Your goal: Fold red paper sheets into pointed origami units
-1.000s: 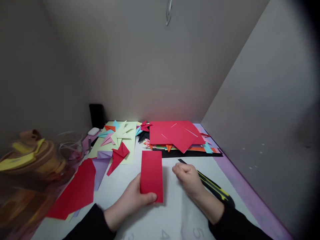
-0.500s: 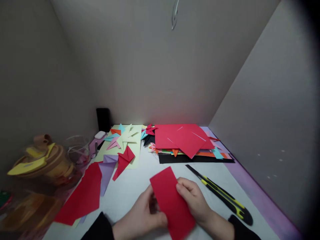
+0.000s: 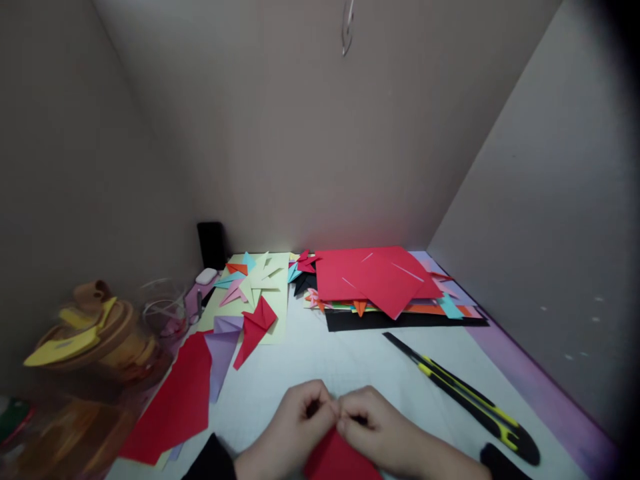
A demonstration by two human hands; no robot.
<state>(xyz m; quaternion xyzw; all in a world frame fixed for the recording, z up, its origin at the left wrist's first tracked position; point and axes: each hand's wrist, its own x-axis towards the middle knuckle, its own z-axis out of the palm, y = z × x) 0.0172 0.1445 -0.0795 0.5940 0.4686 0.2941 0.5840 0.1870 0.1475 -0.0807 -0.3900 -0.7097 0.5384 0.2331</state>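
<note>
Low in the middle of the head view, a red sheet of paper (image 3: 340, 460) hangs between my two hands, its bottom part cut off by the picture's edge. My left hand (image 3: 300, 423) pinches its upper edge between thumb and curled fingers. Right beside it, my right hand (image 3: 373, 423) pinches the same edge, and the fingertips of both hands meet there. The fingers cover the paper's upper edge. A black and yellow utility knife (image 3: 465, 397) lies to the right of my right hand with its blade end pointing away.
Red sheets (image 3: 370, 273) top a paper stack at the back over black paper (image 3: 400, 321). Folded paper pieces (image 3: 257, 277) and a folded red piece (image 3: 256, 330) lie left of it. Cut red paper (image 3: 175, 407), a clear cup (image 3: 165, 307) and a lidded brown container (image 3: 115, 333) are at left.
The red paper has turned and moved lower, mostly out of the picture. My hands have come together from its two sides to its upper edge. The view has shifted slightly.
</note>
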